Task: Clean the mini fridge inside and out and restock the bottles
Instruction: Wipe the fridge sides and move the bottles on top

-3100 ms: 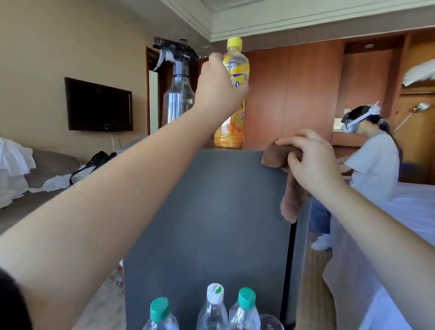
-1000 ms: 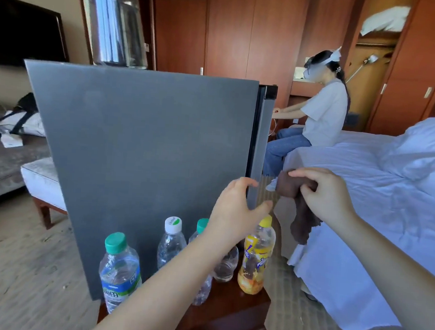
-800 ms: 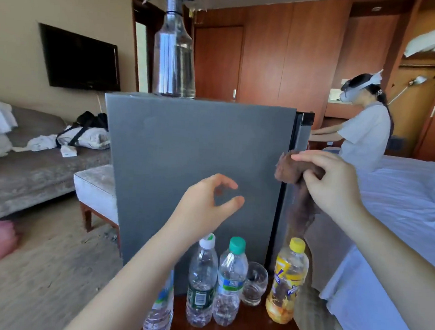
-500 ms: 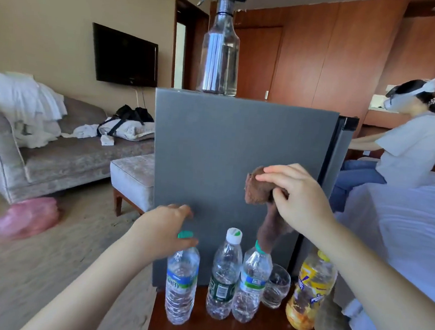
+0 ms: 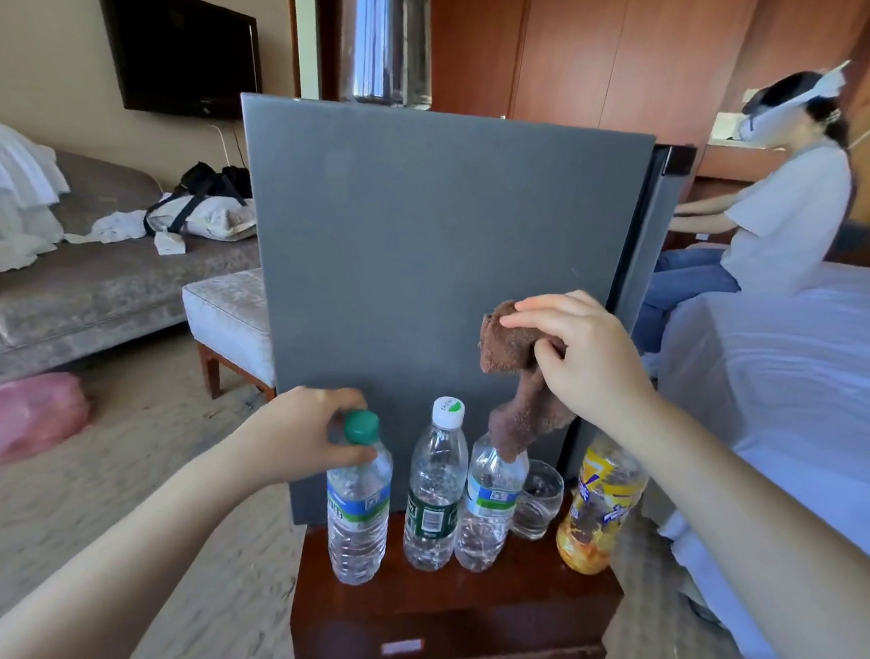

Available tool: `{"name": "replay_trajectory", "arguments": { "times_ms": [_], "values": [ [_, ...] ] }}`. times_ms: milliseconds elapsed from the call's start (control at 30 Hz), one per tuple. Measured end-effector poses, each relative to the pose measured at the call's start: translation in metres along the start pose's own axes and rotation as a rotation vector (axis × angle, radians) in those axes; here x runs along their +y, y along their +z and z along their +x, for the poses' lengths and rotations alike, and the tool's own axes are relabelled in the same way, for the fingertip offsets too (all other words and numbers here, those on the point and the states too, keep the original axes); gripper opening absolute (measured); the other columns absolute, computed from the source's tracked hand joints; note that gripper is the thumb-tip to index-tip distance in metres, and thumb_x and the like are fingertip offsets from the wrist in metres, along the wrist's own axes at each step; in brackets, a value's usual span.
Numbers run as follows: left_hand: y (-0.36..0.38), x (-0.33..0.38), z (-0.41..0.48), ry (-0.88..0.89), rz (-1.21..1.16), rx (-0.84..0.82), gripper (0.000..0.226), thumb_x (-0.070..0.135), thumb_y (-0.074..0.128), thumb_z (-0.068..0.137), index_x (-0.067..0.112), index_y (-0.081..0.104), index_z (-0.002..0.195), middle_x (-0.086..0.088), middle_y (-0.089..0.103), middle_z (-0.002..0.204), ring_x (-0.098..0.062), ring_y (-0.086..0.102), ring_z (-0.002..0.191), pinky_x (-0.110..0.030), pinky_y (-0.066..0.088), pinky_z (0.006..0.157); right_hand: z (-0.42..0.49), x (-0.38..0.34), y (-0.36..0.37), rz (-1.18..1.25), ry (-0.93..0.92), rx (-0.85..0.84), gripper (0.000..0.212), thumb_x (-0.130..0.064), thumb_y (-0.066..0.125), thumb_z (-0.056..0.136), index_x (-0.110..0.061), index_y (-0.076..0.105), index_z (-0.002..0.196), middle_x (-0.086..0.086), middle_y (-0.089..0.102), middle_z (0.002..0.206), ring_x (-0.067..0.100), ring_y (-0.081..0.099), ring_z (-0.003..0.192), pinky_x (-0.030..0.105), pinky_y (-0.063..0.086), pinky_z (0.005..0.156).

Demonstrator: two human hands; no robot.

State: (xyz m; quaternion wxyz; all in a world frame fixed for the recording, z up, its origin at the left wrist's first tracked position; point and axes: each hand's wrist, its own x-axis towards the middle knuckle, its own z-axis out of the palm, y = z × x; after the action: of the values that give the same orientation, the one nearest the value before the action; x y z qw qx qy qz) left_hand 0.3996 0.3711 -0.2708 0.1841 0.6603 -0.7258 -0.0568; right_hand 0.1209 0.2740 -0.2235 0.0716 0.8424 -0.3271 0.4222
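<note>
The grey mini fridge (image 5: 427, 256) stands on a dark wooden stand (image 5: 454, 619), its flat side facing me. In front of it stand a green-capped water bottle (image 5: 358, 509), a white-capped bottle (image 5: 434, 489), a third water bottle (image 5: 487, 508), a glass (image 5: 537, 498) and a yellow juice bottle (image 5: 597, 515). My left hand (image 5: 307, 436) grips the neck of the green-capped bottle. My right hand (image 5: 583, 357) holds a brown cloth (image 5: 514, 376) against the fridge's lower right side. A spray bottle (image 5: 386, 37) stands on top of the fridge.
A grey sofa (image 5: 81, 284) with a bag and white laundry is at the left, a footstool (image 5: 233, 315) beside the fridge, a pink bag (image 5: 20, 416) on the carpet. A white bed (image 5: 799, 385) is at the right, with a seated person (image 5: 776, 209) behind it.
The juice bottle came down from the fridge top to the stand. My left hand then moved left and closed on the green-capped bottle. My right hand brought the cloth onto the fridge's side.
</note>
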Motion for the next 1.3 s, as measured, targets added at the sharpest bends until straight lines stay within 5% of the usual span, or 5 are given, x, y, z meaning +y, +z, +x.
{"name": "replay_trajectory", "arguments": {
  "times_ms": [133,367,533,1100,1300],
  "values": [
    [-0.007,0.013,-0.006,0.081,-0.086,-0.037,0.032,0.048,0.082,0.060,0.030,0.063,0.079,0.014,0.066,0.074,-0.003,0.062,0.069,-0.032,0.052,0.070,-0.006,0.003,-0.007,-0.016,0.002,0.001,0.050,0.014,0.053,0.073,-0.019,0.075,0.103,-0.001,0.068,0.112,0.021,0.056,0.103,0.035,0.048,0.092],
    [-0.024,0.079,0.007,0.260,-0.281,-0.050,0.028,0.046,0.082,0.067,0.026,0.068,0.082,0.016,0.068,0.075,-0.005,0.064,0.068,-0.028,0.052,0.067,-0.014,0.015,-0.032,-0.093,0.051,0.050,0.049,0.007,0.049,0.072,-0.020,0.074,0.103,-0.002,0.067,0.113,0.022,0.056,0.107,0.040,0.048,0.093],
    [0.010,0.121,0.026,0.343,-0.314,-0.168,0.026,0.041,0.082,0.069,0.023,0.069,0.082,0.009,0.069,0.075,-0.005,0.062,0.066,-0.027,0.050,0.067,-0.026,0.020,-0.069,-0.152,0.069,0.104,0.051,0.009,0.048,0.069,-0.018,0.074,0.103,-0.001,0.068,0.112,0.021,0.055,0.104,0.024,0.040,0.095],
    [0.071,0.167,0.080,0.423,0.183,-0.114,0.039,0.051,0.063,0.084,0.015,0.054,0.097,0.002,0.057,0.091,-0.019,0.055,0.085,-0.029,0.039,0.066,-0.072,0.059,-0.105,-0.150,0.250,0.130,0.053,0.012,0.053,0.069,-0.026,0.075,0.099,-0.008,0.067,0.110,0.015,0.057,0.105,0.012,0.038,0.092],
    [0.066,0.166,0.078,0.552,0.255,-0.019,0.051,0.056,0.060,0.084,0.015,0.055,0.113,0.001,0.055,0.112,-0.017,0.048,0.109,-0.028,0.043,0.083,-0.062,0.057,-0.092,-0.112,0.242,0.129,0.054,0.016,0.054,0.068,-0.024,0.075,0.099,-0.012,0.065,0.106,0.011,0.055,0.104,0.010,0.037,0.091]
  ]
}}
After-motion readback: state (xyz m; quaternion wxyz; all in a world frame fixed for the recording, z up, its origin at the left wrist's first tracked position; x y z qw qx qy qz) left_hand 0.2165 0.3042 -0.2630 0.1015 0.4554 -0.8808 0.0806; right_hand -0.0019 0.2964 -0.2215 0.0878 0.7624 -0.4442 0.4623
